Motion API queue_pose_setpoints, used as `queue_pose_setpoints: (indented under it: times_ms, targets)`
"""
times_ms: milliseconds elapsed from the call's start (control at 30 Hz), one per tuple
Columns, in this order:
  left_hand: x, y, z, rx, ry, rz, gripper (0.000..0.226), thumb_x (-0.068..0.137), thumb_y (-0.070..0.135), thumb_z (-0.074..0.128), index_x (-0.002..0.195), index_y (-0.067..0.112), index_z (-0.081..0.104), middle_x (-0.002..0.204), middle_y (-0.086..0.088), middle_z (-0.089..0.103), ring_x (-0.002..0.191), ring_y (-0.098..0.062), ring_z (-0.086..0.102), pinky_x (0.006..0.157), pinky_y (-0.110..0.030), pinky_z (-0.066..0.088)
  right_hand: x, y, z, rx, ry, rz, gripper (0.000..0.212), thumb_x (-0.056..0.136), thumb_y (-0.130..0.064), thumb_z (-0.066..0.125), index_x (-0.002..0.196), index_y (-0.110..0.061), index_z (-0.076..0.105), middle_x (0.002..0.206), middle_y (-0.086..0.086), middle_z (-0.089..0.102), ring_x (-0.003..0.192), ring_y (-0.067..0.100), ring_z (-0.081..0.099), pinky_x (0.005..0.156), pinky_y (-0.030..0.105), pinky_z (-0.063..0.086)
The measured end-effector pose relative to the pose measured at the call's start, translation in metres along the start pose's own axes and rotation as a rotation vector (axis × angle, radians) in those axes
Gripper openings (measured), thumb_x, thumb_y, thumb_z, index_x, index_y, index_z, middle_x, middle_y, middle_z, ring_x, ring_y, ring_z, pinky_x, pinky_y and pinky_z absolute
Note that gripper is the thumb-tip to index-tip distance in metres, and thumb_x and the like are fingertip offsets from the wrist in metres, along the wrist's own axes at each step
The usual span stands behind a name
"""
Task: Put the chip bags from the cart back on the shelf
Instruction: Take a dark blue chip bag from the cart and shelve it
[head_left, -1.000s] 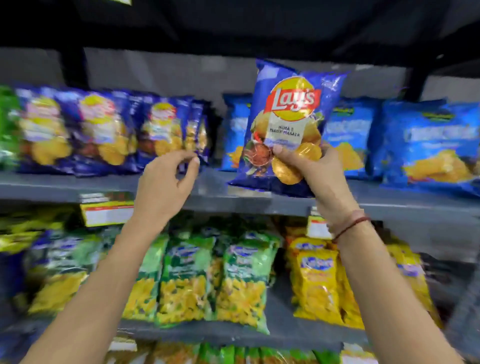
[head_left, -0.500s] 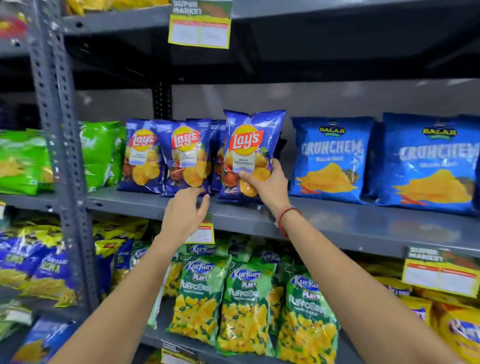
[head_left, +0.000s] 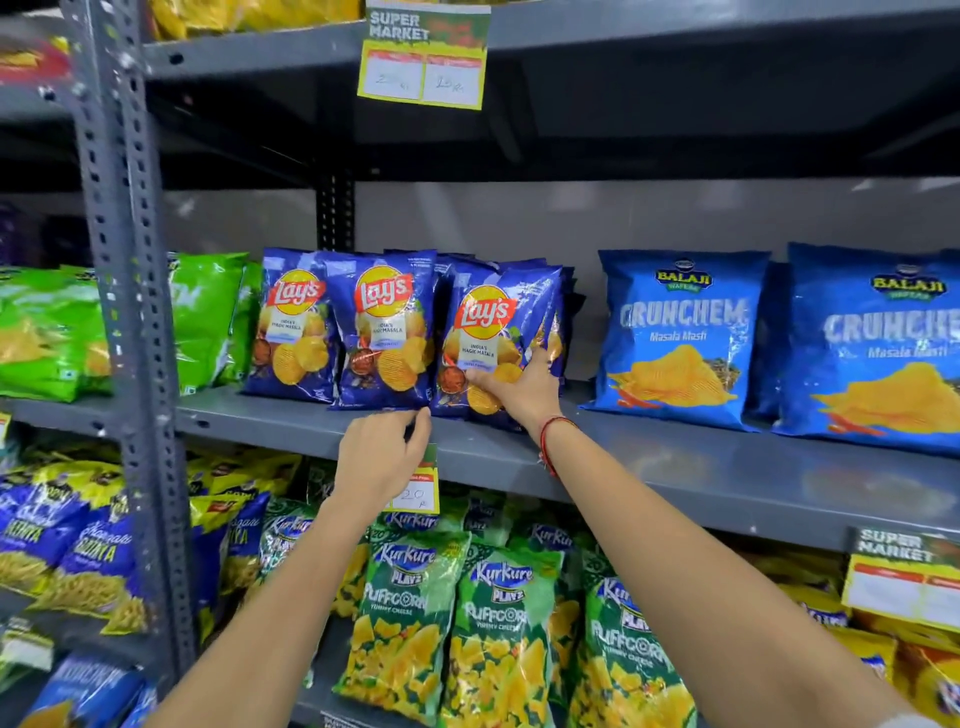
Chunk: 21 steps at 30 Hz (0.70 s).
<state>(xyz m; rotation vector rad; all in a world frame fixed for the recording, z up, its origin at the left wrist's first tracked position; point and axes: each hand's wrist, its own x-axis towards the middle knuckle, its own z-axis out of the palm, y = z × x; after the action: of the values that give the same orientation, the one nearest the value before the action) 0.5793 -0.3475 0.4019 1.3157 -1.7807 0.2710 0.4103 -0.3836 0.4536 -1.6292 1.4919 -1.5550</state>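
At the shelf edge, right hand (head_left: 519, 387) fingers pinch the blue Lay's bag (head_left: 493, 338), standing upright just beside two matching bags (head_left: 384, 332). Left hand (head_left: 382, 457) fingers are loosely curled, empty, touching the middle bag's lower edge. Risk: early release may tip the bag forward off the grey metal shelf (head_left: 675, 467). Stocked racks surround; cart unseen.

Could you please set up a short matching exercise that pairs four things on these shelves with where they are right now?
Things:
1. Lay's bag under the right hand
2. Crunchem bag
3. Puffcorn bag
4. left hand

Places:
A. on the lower shelf
B. at the front edge of the middle shelf
C. rightmost of the three front Lay's bags
D. right of the Lay's bags, across a gap

Pairs: 1-C, 2-D, 3-A, 4-B
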Motion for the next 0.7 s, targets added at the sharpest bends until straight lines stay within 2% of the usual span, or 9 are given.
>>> queue_pose_setpoints:
  times_ms: [100,300,400,500,600,700]
  targets:
    - [0.0,0.0,0.001,-0.006,0.023,-0.012,0.048,0.091,0.041,0.029,0.057,0.014,0.05,0.049,-0.008,0.053,0.053,-0.032,0.054,0.05,-0.034,0.034,0.0,0.0,-0.002,0.014,-0.017,0.021,0.092,0.07,-0.038,0.081,0.139,-0.008,0.029,0.14,0.012,0.048,0.128,0.029,0.046,0.102,0.037,0.04]
    - [0.002,-0.002,0.002,0.004,0.007,-0.007,0.048,0.097,0.035,0.036,0.06,0.009,0.054,0.05,-0.007,0.052,0.056,-0.032,0.055,0.052,-0.034,0.034,-0.006,0.0,-0.007,0.008,-0.005,0.041,0.105,0.066,-0.046,0.08,0.147,-0.013,0.022,0.146,0.012,0.041,0.134,0.03,0.04,0.107,0.041,0.036]
    - [0.003,-0.002,0.002,-0.03,-0.005,-0.01,0.044,0.096,0.036,0.036,0.064,0.012,0.054,0.053,-0.005,0.052,0.059,-0.031,0.054,0.054,-0.034,0.033,-0.01,0.002,-0.017,0.035,0.004,0.031,0.098,0.065,-0.048,0.08,0.142,-0.014,0.03,0.137,0.012,0.049,0.126,0.028,0.048,0.103,0.038,0.041]
    - [0.004,0.008,0.0,-0.094,0.023,0.002,0.04,0.096,0.036,0.038,0.076,0.011,0.061,0.058,-0.004,0.056,0.064,-0.031,0.057,0.054,-0.033,0.035,-0.018,0.005,-0.034,0.058,0.062,-0.015,0.092,0.064,-0.05,0.08,0.136,-0.012,0.037,0.121,0.01,0.058,0.114,0.025,0.056,0.095,0.034,0.046]
    - [0.006,0.034,-0.001,-0.166,0.116,0.04,0.04,0.094,0.037,0.039,0.096,0.011,0.068,0.085,-0.009,0.071,0.081,-0.03,0.064,0.064,-0.036,0.047,-0.038,0.004,-0.064,0.075,0.127,-0.089,0.078,0.07,-0.045,0.078,0.131,-0.011,0.043,0.109,0.005,0.056,0.103,0.02,0.057,0.086,0.028,0.047]
    - [0.001,0.08,0.004,-0.246,0.165,0.087,0.036,0.094,0.035,0.042,0.101,0.01,0.067,0.097,-0.011,0.07,0.093,-0.03,0.061,0.075,-0.037,0.044,-0.07,0.003,-0.109,0.102,0.182,-0.161,0.062,0.075,-0.039,0.075,0.124,-0.012,0.048,0.107,0.003,0.056,0.092,0.013,0.057,0.078,0.019,0.046]
